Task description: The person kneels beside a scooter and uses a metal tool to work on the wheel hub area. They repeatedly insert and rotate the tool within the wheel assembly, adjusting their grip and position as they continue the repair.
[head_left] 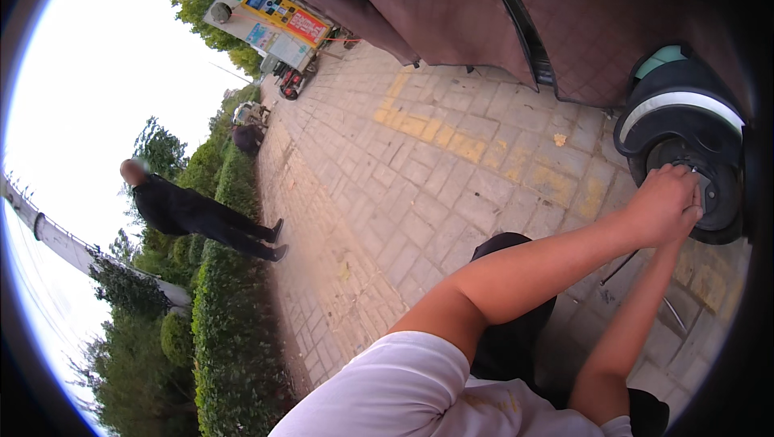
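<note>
A dark wheel with a black mudguard bearing a white stripe is at the right, below a brown quilted cover. Both my hands meet at the middle of this wheel. My left hand is closed, its fingers curled at the hub around something I cannot make out. A small shiny bit shows at its fingertips. Close beneath it, my right hand is mostly hidden behind the left one, so its fingers do not show. Thin metal rods, one dark and one silvery, are near my right forearm.
The brown cover hangs over the vehicle along the top right. Paving bricks carry a worn yellow line. A person in dark clothes stands at the left by a hedge. Farther off are a signboard and parked two-wheelers.
</note>
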`<control>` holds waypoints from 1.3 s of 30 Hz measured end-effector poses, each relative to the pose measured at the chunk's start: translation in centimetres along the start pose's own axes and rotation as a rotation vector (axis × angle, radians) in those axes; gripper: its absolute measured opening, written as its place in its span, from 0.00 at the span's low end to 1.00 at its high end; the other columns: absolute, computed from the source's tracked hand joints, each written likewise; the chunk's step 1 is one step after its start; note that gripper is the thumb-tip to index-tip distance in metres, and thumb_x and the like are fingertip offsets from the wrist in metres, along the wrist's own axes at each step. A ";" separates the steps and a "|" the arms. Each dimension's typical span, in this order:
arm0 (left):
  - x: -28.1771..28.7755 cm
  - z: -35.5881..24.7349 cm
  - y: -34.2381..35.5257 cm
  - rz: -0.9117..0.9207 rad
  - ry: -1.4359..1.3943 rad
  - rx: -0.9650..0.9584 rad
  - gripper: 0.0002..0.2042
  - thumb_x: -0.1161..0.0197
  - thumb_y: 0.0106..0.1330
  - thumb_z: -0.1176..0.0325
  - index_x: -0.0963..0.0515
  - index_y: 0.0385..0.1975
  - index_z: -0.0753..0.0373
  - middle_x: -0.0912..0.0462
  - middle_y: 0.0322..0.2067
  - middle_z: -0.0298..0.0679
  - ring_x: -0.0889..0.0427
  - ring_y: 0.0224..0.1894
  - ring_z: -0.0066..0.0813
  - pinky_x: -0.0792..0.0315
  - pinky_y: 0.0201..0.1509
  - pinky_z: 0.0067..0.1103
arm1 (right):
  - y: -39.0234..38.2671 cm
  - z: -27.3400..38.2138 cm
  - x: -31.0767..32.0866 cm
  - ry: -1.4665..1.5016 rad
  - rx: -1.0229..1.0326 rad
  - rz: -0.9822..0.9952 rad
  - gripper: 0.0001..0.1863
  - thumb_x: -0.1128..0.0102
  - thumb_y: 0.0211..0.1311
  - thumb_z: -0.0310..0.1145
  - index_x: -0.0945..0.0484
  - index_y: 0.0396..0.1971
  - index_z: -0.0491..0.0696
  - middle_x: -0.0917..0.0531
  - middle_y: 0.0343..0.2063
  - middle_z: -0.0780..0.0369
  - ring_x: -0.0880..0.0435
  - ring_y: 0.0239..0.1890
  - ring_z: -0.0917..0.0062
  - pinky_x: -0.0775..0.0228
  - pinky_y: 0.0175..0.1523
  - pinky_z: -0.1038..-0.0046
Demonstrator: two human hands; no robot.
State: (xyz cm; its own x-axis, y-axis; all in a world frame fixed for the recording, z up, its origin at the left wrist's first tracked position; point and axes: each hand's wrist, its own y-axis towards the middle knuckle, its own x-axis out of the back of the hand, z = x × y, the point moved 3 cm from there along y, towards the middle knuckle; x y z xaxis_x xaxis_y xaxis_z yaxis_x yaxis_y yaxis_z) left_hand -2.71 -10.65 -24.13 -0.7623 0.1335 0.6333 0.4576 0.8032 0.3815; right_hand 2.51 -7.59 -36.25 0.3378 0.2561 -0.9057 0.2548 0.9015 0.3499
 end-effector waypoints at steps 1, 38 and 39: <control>-0.2 -0.3 0.0 0.037 0.003 -0.007 0.17 0.37 0.54 0.67 0.27 0.40 0.71 0.23 0.38 0.51 0.26 0.43 0.51 0.32 0.48 0.37 | -0.3 -1.2 -1.3 0.060 -0.003 -0.003 0.18 0.54 0.72 0.41 0.28 0.50 0.44 0.22 0.36 0.65 0.23 0.40 0.79 0.32 0.45 0.79; 1.9 -2.1 -2.6 0.486 0.150 -0.065 0.21 0.32 0.58 0.66 0.24 0.49 0.68 0.20 0.45 0.50 0.22 0.49 0.45 0.29 0.54 0.30 | 2.8 1.0 2.1 -0.776 -0.027 -0.574 0.10 0.48 0.65 0.31 0.22 0.33 0.40 0.25 0.18 0.67 0.30 0.22 0.84 0.36 0.30 0.78; 1.8 -2.1 -2.6 0.488 0.150 -0.064 0.21 0.32 0.58 0.66 0.24 0.49 0.68 0.20 0.45 0.50 0.22 0.49 0.45 0.30 0.54 0.30 | 2.9 1.0 2.0 -0.784 -0.015 -0.565 0.10 0.48 0.65 0.31 0.22 0.33 0.40 0.25 0.17 0.67 0.31 0.22 0.84 0.36 0.30 0.78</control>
State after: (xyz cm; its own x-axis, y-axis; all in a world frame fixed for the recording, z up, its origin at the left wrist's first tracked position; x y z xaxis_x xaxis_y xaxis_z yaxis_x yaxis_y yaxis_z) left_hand -4.34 -13.74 -22.53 -0.3813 0.3953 0.8357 0.7745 0.6302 0.0552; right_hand 4.86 -4.87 -36.82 0.6791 -0.5177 -0.5203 0.5557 0.8258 -0.0964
